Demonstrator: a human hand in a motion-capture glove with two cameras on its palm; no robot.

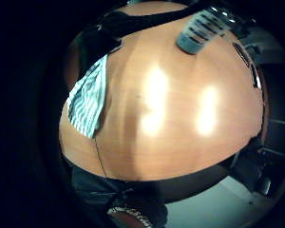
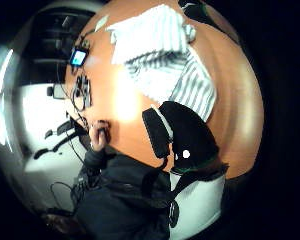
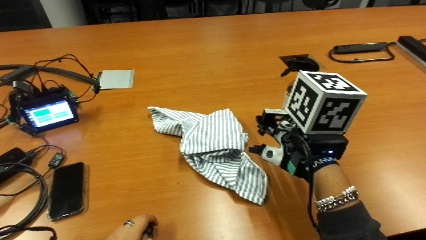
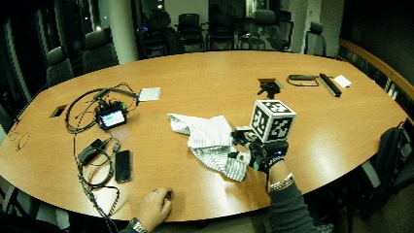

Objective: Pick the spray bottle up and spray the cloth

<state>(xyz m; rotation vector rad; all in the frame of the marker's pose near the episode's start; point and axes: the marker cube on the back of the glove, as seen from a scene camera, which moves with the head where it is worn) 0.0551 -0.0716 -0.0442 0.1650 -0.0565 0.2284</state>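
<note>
Hovering just beside the striped cloth (image 3: 213, 147), the gloved right hand (image 3: 293, 150) sits above the table (image 3: 200, 50) toward its near edge; whether its fingers are curled or straight cannot be told. The cloth lies crumpled mid-table, white with thin grey stripes. A bare left hand (image 3: 133, 227) rests at the near edge.

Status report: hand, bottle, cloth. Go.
Gloved hand beside the cloth, fingers unclear. Spray bottle close to the palm. Cloth crumpled on the table. Nothing blocking.
</note>
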